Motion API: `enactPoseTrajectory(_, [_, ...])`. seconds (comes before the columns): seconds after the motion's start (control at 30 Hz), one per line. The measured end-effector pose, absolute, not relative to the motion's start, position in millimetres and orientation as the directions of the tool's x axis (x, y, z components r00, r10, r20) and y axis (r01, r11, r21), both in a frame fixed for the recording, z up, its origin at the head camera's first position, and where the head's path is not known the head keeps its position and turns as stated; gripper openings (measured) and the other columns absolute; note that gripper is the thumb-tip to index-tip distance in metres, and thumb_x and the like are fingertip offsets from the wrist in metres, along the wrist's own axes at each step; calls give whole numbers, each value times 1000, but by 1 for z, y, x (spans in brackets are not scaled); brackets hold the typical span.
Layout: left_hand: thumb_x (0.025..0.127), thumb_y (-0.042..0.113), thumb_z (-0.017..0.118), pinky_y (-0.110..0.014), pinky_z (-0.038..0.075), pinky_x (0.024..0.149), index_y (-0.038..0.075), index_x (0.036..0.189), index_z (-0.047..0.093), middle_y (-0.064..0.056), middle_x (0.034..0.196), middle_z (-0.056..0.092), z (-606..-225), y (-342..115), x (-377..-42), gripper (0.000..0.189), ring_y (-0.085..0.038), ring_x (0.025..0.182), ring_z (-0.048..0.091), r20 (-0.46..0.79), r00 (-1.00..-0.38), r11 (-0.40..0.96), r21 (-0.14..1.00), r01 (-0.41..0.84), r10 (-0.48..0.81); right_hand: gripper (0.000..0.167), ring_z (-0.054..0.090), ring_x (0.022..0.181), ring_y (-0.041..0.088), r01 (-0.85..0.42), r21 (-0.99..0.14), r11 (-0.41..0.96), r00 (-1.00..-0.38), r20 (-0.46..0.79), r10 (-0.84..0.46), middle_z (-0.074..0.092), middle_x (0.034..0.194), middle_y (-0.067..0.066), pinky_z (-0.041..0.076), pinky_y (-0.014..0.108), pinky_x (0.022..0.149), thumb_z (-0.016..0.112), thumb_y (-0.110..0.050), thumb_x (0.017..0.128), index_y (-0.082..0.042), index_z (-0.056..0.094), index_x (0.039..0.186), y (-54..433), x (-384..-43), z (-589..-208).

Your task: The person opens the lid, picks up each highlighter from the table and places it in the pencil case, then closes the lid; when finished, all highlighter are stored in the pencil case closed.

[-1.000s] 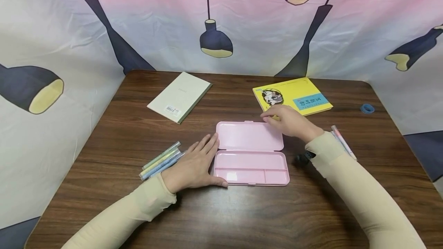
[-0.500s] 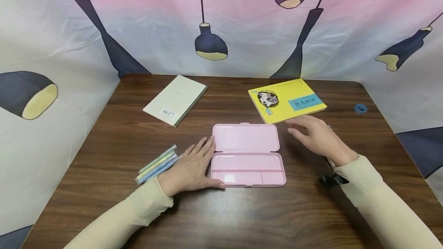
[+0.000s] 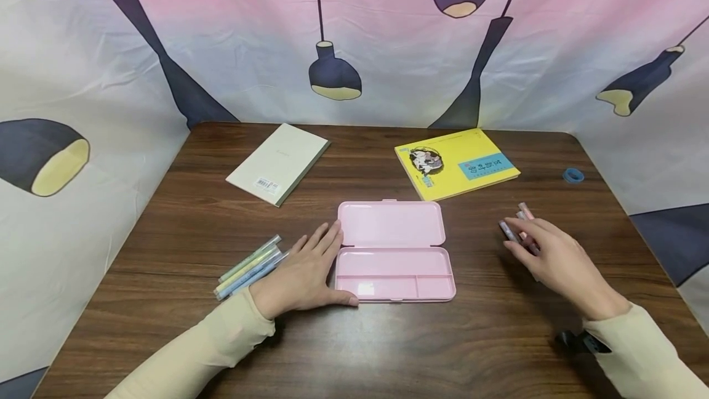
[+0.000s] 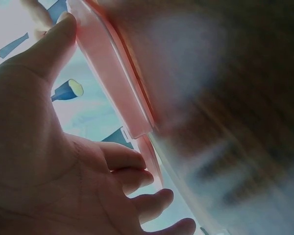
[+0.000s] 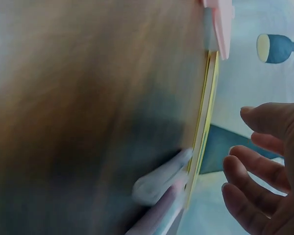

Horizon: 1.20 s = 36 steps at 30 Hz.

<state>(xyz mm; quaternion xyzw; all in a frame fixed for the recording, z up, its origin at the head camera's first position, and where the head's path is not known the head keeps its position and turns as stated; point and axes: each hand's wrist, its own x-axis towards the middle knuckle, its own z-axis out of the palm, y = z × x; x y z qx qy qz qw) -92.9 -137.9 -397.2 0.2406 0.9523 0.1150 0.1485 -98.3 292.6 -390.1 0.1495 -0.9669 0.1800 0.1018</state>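
A pink pencil case (image 3: pixel 393 262) lies with its lid (image 3: pixel 390 224) folded back on the wooden table, and its compartments hold nothing. Fingers spread, my left hand (image 3: pixel 301 273) rests against the case's left side; the left wrist view shows the thumb and fingertips touching its edge (image 4: pixel 110 73). Over on the right, my right hand (image 3: pixel 559 257) hovers above several markers (image 3: pixel 509 231) with its fingers loosely bent. A gap shows between that hand (image 5: pixel 264 166) and the markers (image 5: pixel 161 178) in the right wrist view. The hand covers part of them in the head view.
Several pastel markers (image 3: pixel 249 266) lie beside my left wrist. A pale notebook (image 3: pixel 279 163) is at the back left, a yellow book (image 3: pixel 456 163) at the back right. Near the right edge sits a blue tape roll (image 3: pixel 573 175). A printed curtain (image 3: pixel 266 66) hangs behind the table.
My right hand has moved from the case's lid rightward and toward me, to above the right-hand markers. My left hand has stayed at the case. The head view has shifted slightly.
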Motion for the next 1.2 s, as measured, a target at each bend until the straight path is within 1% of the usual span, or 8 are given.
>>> enactPoseTrajectory(0.07, [74, 80, 64, -60, 17, 118, 5, 160, 14, -10, 168, 2, -397, -138, -93, 124, -32, 153, 6, -230, -841, 859, 290, 422, 490, 39, 57, 78, 20, -321, -294, 900, -933, 258, -249, 62, 93, 4, 46, 40, 67, 74, -19, 91, -6, 67, 127, 299, -93, -393])
enactPoseTrajectory(0.1, [74, 80, 64, -60, 17, 118, 5, 160, 14, -9, 168, 2, -397, -138, -93, 124, -32, 153, 6, -231, -841, 860, 290, 421, 489, 39, 52, 74, 17, -321, -288, 902, -933, 260, -249, 60, 89, 2, 42, 37, 64, 74, -19, 91, -5, 67, 127, 302, -91, -394])
enactPoseTrajectory(0.33, [74, 79, 65, -61, 17, 117, 5, 160, 15, -10, 168, 3, -397, -138, -93, 124, -33, 153, 7, -237, -841, 860, 301, 413, 487, 40, 48, 69, 12, -296, -279, 913, -944, 233, -235, 58, 86, 0, 37, 28, 56, 75, -19, 90, -3, 67, 126, 312, -83, -401])
enactPoseTrajectory(0.63, [74, 79, 65, -61, 16, 118, 6, 160, 14, -9, 168, 1, -397, -138, -93, 123, -32, 153, 7, -247, -841, 863, 305, 403, 481, 46, 46, 65, 7, -321, -234, 918, -935, 234, -268, 55, 81, -3, 35, 25, 52, 78, -13, 85, -3, 66, 128, 312, -85, -409])
enactPoseTrajectory(0.83, [74, 79, 66, -61, 16, 117, 6, 160, 13, -9, 168, 1, -396, -137, -93, 124, -32, 153, 7, -244, -842, 862, 308, 403, 481, 45, 43, 63, 6, -324, -199, 925, -933, 228, -278, 52, 79, -4, 33, 27, 51, 79, -12, 84, -2, 67, 127, 313, -88, -412])
enactPoseTrajectory(1.0, [74, 79, 65, -61, 16, 117, 5, 160, 14, -10, 168, 2, -397, -137, -93, 124, -32, 153, 7, -235, -842, 859, 308, 410, 486, 44, 46, 64, 9, -296, -201, 934, -950, 162, -267, 54, 80, -2, 35, 30, 52, 77, -14, 87, 1, 65, 127, 313, -90, -412])
enactPoseTrajectory(1.1, [74, 79, 65, -62, 16, 117, 6, 160, 14, -10, 168, 2, -397, -137, -92, 124, -32, 153, 7, -237, -843, 861, 308, 406, 482, 43, 51, 67, 14, -274, -198, 941, -959, 124, -253, 60, 85, 3, 38, 34, 53, 75, -16, 88, 2, 66, 126, 311, -91, -411])
enactPoseTrajectory(1.2, [74, 79, 65, -62, 17, 117, 6, 160, 14, -9, 168, 2, -398, -137, -92, 124, -32, 153, 7, -239, -844, 861, 308, 404, 481, 41, 59, 72, 22, -262, -193, 945, -963, 107, -245, 65, 96, 14, 44, 40, 55, 74, -16, 89, 3, 67, 124, 310, -91, -412])
